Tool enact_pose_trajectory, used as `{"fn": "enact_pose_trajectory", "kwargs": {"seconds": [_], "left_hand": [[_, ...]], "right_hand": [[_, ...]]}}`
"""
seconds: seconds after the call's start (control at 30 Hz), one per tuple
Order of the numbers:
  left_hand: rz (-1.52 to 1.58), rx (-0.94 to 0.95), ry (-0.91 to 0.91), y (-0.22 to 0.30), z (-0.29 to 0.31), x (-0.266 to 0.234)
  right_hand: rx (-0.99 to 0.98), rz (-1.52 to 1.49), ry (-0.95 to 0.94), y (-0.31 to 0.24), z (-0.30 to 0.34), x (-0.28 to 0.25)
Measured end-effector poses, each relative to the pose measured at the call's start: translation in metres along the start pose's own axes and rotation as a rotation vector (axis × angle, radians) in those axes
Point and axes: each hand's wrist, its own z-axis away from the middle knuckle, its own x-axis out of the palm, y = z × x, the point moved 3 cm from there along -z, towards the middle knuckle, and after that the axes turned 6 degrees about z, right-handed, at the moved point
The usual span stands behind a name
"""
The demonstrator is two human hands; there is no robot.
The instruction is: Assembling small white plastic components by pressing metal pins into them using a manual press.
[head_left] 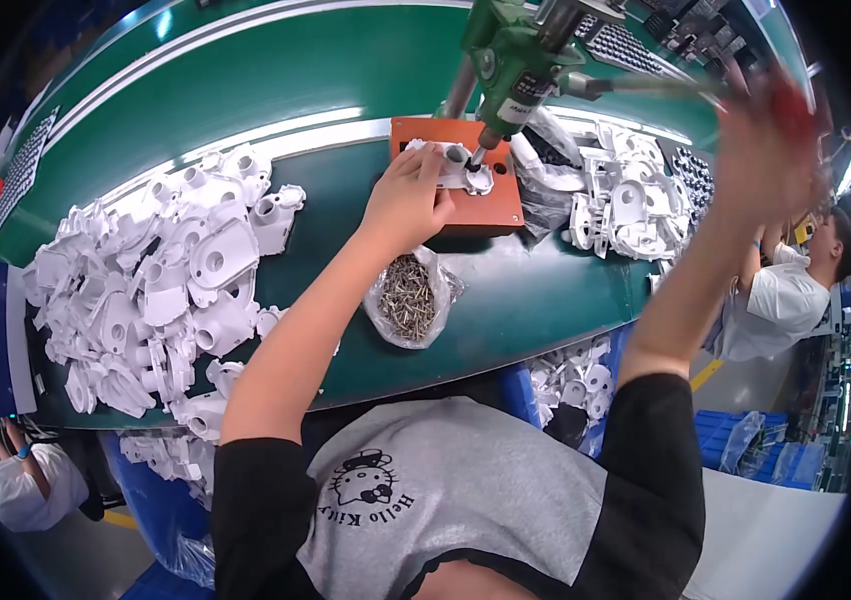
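Observation:
On an orange fixture block (493,208) lies a white plastic part (455,181) with a round socket. My left hand (408,200) grips its left end, fingers closed over it. The tip of a green hand press (513,85) comes down at the right end of that part, touching or just above it. Far out to the right, my raised right hand (767,150) is closed around the red end of the press lever (655,88); motion blurs it. Nearer me, below my left hand, an open clear bag holds small metal pins or screws (408,302).
A big heap of white plastic parts (150,290) covers the bench's left. More white parts (630,200) lie right of the fixture, beside a tray of small dark pieces (692,172). Blue bins (517,395) stand below the front edge. Another person (780,300) works at right.

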Motion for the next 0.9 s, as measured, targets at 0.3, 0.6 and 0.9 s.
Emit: {"fn": "enact_pose_trajectory", "kwargs": {"seconds": [0.3, 0.6, 0.9], "left_hand": [[0.078, -0.008, -0.067, -0.004, -0.009, 0.010], [0.019, 0.030, -0.283, -0.002, -0.054, -0.020], [0.018, -0.419, -0.689, 0.010, -0.061, -0.047]], "right_hand": [[0.676, 0.387, 0.171, 0.203, -0.055, -0.078], [0.473, 1.112, -0.040, 0.043, 0.153, -0.093], [0.281, 1.702, -0.164, 0.049, 0.252, -0.109]]}}
